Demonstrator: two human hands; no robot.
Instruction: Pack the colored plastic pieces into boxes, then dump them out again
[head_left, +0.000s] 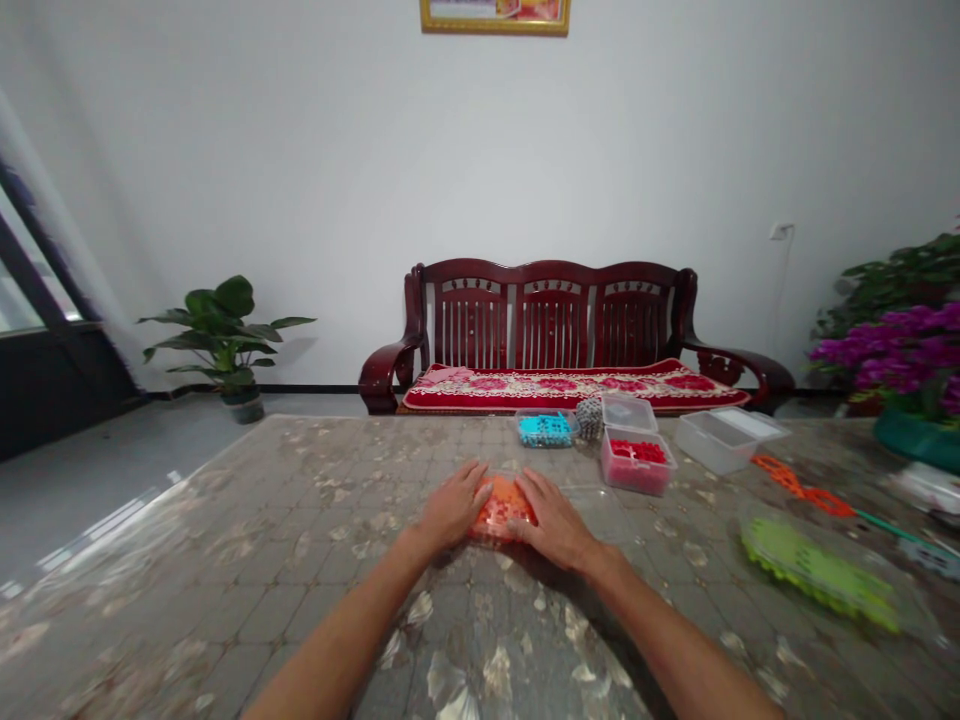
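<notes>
Between my two hands, near the middle of the table, sits a clear plastic box of orange pieces (501, 505). My left hand (450, 507) curves around its left side, the thumb resting at its upper edge. On the other side my right hand (553, 520) holds it, fingers over the back and thumb along the front. Palms and some fingertips hide the box's sides. Just right of it, a flat clear plastic lid (604, 510) lies on the tabletop, partly behind my right hand.
Behind the hands stand a box of blue pieces (545, 430), a grey ball-like object (589, 418) and an open-lidded box of red pieces (637, 465). To the right are a clear bin (716, 442), an orange linked strip (802, 487) and a tray of green pieces (817, 570).
</notes>
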